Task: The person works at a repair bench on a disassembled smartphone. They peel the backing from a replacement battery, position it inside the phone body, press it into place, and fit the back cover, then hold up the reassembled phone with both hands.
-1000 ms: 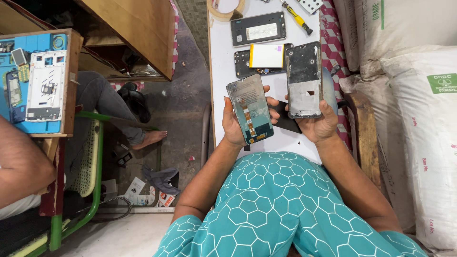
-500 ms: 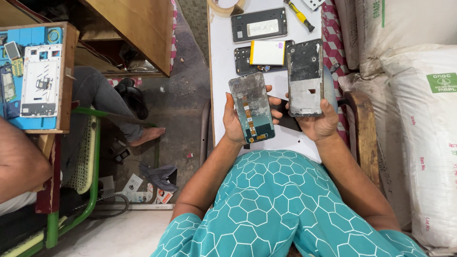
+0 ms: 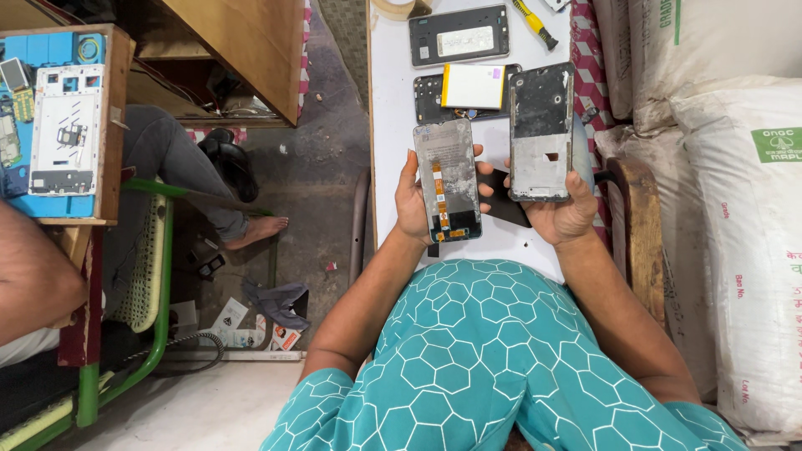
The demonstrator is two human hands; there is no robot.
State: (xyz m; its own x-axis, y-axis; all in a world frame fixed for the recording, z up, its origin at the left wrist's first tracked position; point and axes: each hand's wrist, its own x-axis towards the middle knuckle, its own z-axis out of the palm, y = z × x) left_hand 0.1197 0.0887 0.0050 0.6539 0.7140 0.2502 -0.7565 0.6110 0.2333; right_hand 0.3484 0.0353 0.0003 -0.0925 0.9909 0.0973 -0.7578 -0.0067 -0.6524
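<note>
Hands over a white table (image 3: 388,125): left hand (image 3: 413,205) clasps a phone display panel (image 3: 449,179), back side up with an orange flex cable; right hand (image 3: 564,213) grips a grey phone frame (image 3: 541,132) upright beside it. Beyond lie a yellow-white rectangular battery (image 3: 473,86), a dark phone housing (image 3: 459,35) and a yellow-handled screwdriver (image 3: 535,22). White sacks (image 3: 739,209) at right bear a green rectangular label (image 3: 777,144).

One head-worn camera looked straight down from above the person's lap onto the white worktop (image 3: 393,125), close over it. The worktop ran away toward the frame's top; white sacks (image 3: 735,209) lay right of it, bare floor left.
</note>
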